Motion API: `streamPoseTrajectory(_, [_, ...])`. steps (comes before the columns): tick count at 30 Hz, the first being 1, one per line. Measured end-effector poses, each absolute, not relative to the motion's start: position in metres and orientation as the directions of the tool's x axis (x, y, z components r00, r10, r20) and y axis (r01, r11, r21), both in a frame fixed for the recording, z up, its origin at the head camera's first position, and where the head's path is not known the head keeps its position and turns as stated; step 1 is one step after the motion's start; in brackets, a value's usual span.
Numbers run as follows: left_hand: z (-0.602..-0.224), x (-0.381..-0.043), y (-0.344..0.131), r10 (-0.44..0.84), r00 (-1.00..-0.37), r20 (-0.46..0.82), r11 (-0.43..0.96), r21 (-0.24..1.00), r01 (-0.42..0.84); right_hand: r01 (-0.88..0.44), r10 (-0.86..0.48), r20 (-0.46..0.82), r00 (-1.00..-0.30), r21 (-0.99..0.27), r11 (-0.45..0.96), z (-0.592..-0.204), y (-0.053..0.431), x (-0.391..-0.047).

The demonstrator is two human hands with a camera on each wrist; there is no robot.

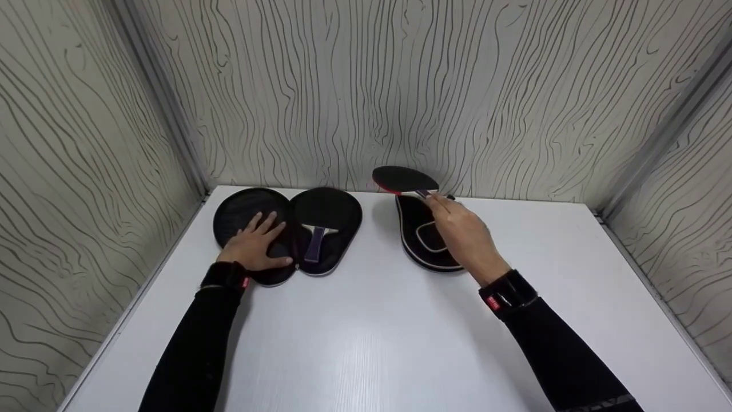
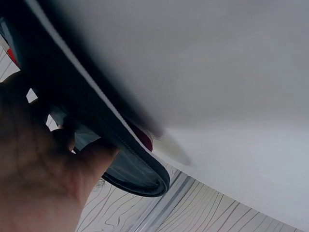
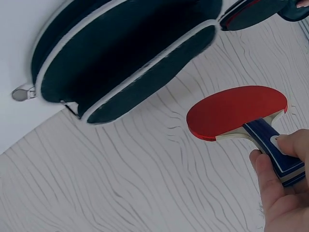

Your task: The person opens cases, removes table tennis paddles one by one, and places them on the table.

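Over on the right of the white tabletop (image 1: 354,343), the right hand (image 1: 469,237) has a ping-pong paddle (image 1: 403,178) gripped by its handle, held up by the far end of a black case (image 1: 413,229) with pale piping. Blade points off left of the hand, so its long axis looks crosswise to the case, which runs roughly toward the person. Right hand's clearly nearer that case; from the right wrist view its mouth gapes and the paddle's well apart from it. Left hand (image 1: 254,246) isn't grasping anything, just spread fingers resting on one half of an open case (image 1: 346,246); another paddle (image 1: 313,243) sits in the other half. Grain-patterned walls (image 1: 337,97) at the back and sides.
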State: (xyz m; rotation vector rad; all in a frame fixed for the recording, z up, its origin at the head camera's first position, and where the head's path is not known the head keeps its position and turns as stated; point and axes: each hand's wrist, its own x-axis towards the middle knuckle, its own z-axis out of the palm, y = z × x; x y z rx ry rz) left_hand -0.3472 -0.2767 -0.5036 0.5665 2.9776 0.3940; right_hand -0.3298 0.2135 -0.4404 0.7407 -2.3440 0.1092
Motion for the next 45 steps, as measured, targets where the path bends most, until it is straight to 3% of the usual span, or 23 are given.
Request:
streamPoseTrajectory(15, [-0.5, -0.347, -0.274, 0.365, -0.93, -0.051, 0.903, 0.262, 0.34, -0.48, -0.415, 0.615, -0.671, 0.067, 0.875, -0.447, 0.263, -0.326])
streamPoseTrajectory(21, [-0.499, -0.346, -0.271, 0.352, -0.934, -0.054, 0.915, 0.229, 0.332, -0.484, -0.399, 0.655, -0.641, 0.058, 0.873, -0.449, 0.282, -0.325])
streamPoseTrajectory(45, [-0.5, -0.344, -0.272, 0.35, -0.935, -0.055, 0.914, 0.237, 0.328, -0.41, -0.302, 0.669, -0.679, -0.005, 0.912, -0.457, 0.355, -0.32])
